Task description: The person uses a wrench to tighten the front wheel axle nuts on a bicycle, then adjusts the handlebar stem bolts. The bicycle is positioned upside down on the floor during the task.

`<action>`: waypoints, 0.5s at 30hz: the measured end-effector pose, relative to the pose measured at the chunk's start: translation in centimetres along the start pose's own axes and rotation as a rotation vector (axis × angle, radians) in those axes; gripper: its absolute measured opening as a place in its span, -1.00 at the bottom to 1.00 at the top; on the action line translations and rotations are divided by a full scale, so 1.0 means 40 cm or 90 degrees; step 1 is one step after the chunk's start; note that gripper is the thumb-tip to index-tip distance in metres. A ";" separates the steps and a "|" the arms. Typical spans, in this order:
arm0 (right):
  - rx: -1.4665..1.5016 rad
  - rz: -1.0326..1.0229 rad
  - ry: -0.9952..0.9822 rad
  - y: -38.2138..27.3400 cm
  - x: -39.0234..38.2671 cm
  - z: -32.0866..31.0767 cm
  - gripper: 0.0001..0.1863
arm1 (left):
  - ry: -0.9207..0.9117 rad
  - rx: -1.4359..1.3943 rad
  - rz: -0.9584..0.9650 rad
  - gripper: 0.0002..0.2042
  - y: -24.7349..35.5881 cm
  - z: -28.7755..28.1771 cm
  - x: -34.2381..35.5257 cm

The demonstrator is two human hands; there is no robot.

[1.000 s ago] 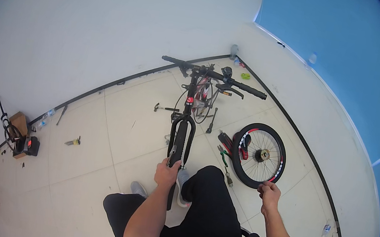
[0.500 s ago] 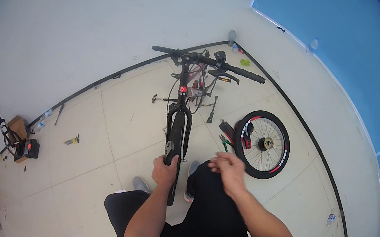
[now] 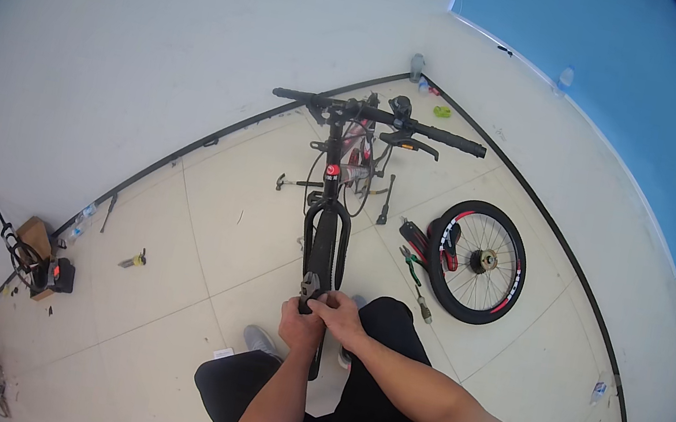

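Left hand point(image 3: 301, 325) around a grey-headed tool point(image 3: 310, 284), right hand point(image 3: 341, 318) close beside.

Floor point(image 3: 165, 280) open left of bicycle point(image 3: 323, 240); pliers point(image 3: 412, 262), loose wheel point(image 3: 482, 261) obstruct right; handlebar point(image 3: 440, 133) spans far end.

L hand point(image 3: 301, 326) + R hand point(image 3: 341, 317) = 2. 1 grey tool point(image 3: 310, 284) at L hand. 1 bike point(image 3: 332, 172) fwd of both, w/ 1 handlebar point(image 3: 375, 115). Wheels, 2 tot.: 1 upright wheel point(image 3: 323, 244) just fwd of hands, 1 loose wheel point(image 3: 483, 261) to R of R hand. 1 hammer point(image 3: 301, 182) beyond L hand; 1 pr green-handled pliers point(image 3: 413, 261) R of R hand. 1 yellow-handled tool point(image 3: 135, 259), 1 cardboard box point(image 3: 36, 236) L of L hand.
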State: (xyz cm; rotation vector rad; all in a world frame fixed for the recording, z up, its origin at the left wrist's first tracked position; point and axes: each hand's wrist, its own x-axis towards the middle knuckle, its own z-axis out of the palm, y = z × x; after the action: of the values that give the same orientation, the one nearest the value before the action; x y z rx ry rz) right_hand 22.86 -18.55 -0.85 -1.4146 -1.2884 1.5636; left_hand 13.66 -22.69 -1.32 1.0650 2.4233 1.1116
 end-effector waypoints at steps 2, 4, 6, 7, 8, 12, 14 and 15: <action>-0.066 -0.005 -0.007 0.005 0.005 -0.002 -0.48 | -0.005 0.013 0.011 -0.47 -0.019 0.010 0.004; -0.095 -0.010 -0.010 0.009 0.008 -0.004 -0.45 | -0.004 0.010 0.019 -0.46 -0.030 0.018 0.006; -0.085 -0.008 -0.011 0.012 0.006 -0.007 -0.45 | 0.000 -0.005 0.016 -0.48 -0.025 0.016 -0.003; -0.091 -0.015 -0.007 0.013 0.007 -0.011 -0.45 | 0.001 -0.017 0.017 -0.48 -0.028 0.023 -0.005; -0.098 -0.019 -0.005 0.004 0.000 -0.007 -0.46 | 0.004 -0.027 0.016 -0.48 -0.034 0.022 -0.004; -0.138 -0.098 0.106 -0.029 -0.043 0.019 -0.50 | -0.013 -0.024 -0.002 -0.51 -0.018 0.012 -0.008; -0.135 -0.133 0.133 -0.029 -0.047 0.026 -0.51 | -0.012 -0.023 0.002 -0.49 -0.019 0.014 -0.010; -0.133 -0.151 0.146 -0.028 -0.049 0.028 -0.51 | -0.010 -0.022 0.005 -0.48 -0.020 0.015 -0.011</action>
State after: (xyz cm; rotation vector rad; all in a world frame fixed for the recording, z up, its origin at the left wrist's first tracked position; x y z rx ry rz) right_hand 21.99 -20.28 0.77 -1.4583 -1.4495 1.1022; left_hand 13.85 -23.02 -2.34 1.0698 2.3806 1.1384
